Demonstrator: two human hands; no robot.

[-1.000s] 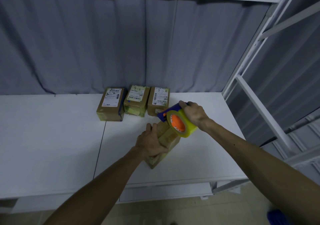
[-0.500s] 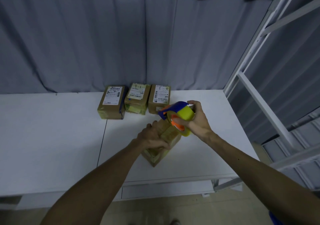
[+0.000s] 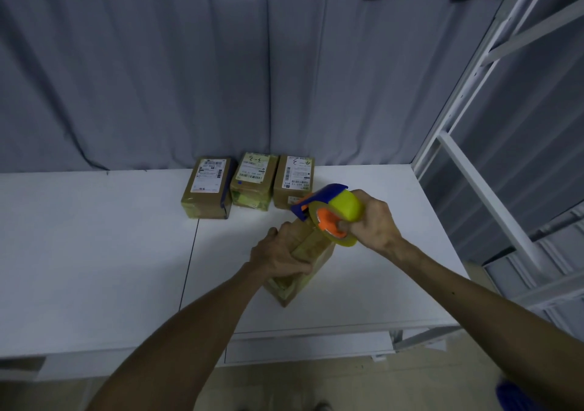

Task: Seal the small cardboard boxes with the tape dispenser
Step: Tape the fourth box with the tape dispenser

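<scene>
Left hand [image 3: 279,254] gripping cardboard box [image 3: 303,271], right hand [image 3: 373,219] holding tape dispenser [image 3: 331,213] atop it

Packing or dispatch station: three labelled parcels [image 3: 252,183] beyond the left hand [image 3: 278,256], white tabletop [image 3: 94,252] beneath, metal racking [image 3: 483,194] right of the right hand [image 3: 376,221], grey curtain [image 3: 158,79] behind.

Left hand [image 3: 279,252], right hand [image 3: 374,222], bare forearms [image 3: 189,325]

Gripping left hand [image 3: 278,254] and right hand [image 3: 376,221] (fingers [image 3: 368,199] curled)
</scene>
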